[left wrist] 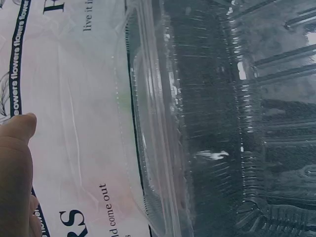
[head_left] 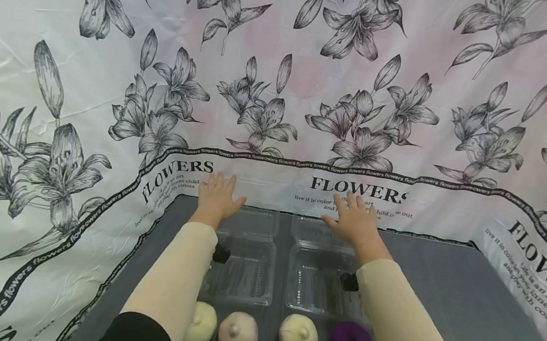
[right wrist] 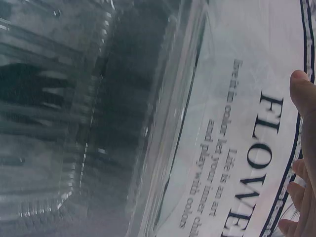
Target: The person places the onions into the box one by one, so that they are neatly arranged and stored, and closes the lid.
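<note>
We see two hands, the left hand [head_left: 217, 201] and the right hand [head_left: 357, 224], apart with fingers spread, near the far ends of two clear plastic boxes [head_left: 250, 273] on the gray tabletop [head_left: 445, 299].

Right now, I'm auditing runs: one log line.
left hand: outstretched | right hand: outstretched | clear plastic boxes: empty | four round pale and purple items: outside
</note>
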Demonstrator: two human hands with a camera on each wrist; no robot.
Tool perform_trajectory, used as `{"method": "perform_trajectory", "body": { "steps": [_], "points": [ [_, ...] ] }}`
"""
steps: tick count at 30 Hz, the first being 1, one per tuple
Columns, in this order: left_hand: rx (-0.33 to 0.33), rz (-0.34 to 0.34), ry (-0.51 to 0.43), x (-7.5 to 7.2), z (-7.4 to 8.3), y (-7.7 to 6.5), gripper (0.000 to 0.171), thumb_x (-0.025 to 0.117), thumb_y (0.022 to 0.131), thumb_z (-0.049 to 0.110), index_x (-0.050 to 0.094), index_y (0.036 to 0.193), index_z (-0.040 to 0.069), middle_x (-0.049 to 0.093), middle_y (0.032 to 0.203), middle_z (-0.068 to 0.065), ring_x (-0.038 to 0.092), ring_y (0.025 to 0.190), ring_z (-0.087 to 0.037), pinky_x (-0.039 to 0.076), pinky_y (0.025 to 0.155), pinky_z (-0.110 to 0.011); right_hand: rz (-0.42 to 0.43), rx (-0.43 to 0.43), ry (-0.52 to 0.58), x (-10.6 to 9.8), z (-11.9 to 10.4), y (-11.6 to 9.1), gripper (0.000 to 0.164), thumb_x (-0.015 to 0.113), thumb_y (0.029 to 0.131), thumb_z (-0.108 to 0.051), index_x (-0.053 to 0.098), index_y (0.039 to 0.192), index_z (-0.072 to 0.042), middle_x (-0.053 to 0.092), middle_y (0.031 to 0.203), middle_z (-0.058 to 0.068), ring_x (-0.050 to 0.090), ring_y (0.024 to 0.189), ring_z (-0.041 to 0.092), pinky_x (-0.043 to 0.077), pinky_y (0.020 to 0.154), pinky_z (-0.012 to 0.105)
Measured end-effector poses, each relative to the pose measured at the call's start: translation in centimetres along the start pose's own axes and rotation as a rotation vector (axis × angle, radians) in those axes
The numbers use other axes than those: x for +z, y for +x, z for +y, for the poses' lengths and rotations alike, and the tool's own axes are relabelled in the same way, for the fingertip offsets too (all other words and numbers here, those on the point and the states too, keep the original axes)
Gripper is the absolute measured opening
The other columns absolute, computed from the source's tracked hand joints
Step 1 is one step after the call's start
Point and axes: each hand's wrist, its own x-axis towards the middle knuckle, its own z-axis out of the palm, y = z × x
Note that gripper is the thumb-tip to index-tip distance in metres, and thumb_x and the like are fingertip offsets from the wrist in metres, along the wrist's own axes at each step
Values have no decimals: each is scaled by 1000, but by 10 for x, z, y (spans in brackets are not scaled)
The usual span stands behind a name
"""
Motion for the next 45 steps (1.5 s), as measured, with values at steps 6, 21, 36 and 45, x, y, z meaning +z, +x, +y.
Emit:
{"method": "perform_trajectory", "body": {
  "steps": [6,21,36,45],
  "points": [
    [43,29,-19,-1,-6,-13,79,39,106,59,13,167,15,0,169,-24,-5,154,-43,1,119,-63,-11,-37,-4,3,-16,-5,82,43,104,-60,18,165,-12,8,167,26,12,151,49,10,115,71],
    [167,120,-162,17,-30,-39,76,53,105,47,26,162,3,21,164,-29,20,150,-48,23,117,-63,115,-173,-27,10,-43,-23,77,51,104,-54,29,163,-10,24,165,23,25,149,45,21,115,67],
    [195,159,-323,19,-33,-74,71,55,105,45,31,162,11,36,157,-22,41,139,-46,41,104,-64,370,-344,97,17,-67,-56,72,66,99,-48,44,155,-10,41,158,18,41,142,39,29,114,63],
    [236,237,-371,12,-49,-100,68,59,104,40,34,160,11,42,154,-19,45,137,-42,41,106,-60,434,-455,177,6,-75,-76,68,74,95,-37,49,151,-8,47,154,18,45,139,39,31,111,66]
  ]
}}
